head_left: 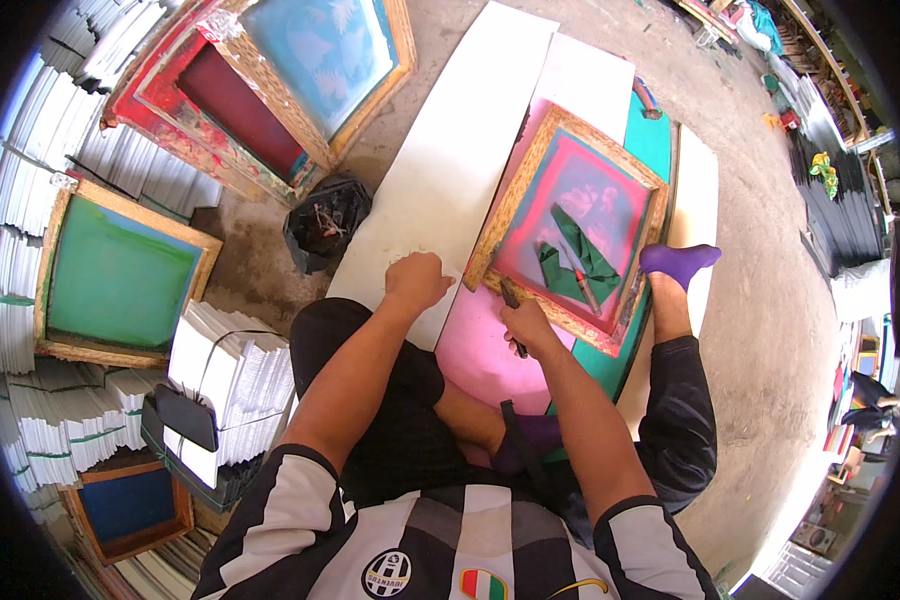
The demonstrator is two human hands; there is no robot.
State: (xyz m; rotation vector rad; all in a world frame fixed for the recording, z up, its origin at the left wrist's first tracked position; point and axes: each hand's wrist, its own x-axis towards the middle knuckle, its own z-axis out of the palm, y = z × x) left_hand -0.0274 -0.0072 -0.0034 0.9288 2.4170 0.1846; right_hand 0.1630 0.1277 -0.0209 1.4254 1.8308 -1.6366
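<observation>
In front of me lies a wooden screen-printing frame [660, 210] with pink-stained mesh, tilted at an angle. My right hand [532, 328] is closed around a dark hand tool [510, 293], whose upper end meets the frame's near-left corner; its exact kind does not show. To the left, my left hand [418, 282] is closed above a long white board [438, 140], fingers curled, and whatever they may hold is hidden. Pieces of dark green cloth [588, 250] rest on the mesh, with a slim red-and-grey tool [583, 285] among them.
A black plastic bag [325, 225] sits left of the board. More screen frames stand around it: one blue [405, 45], one green [210, 250], one dark blue [120, 555]. Bundled white stacks [230, 370] crowd the left. My purple-socked foot [680, 262] is beside the frame's right edge.
</observation>
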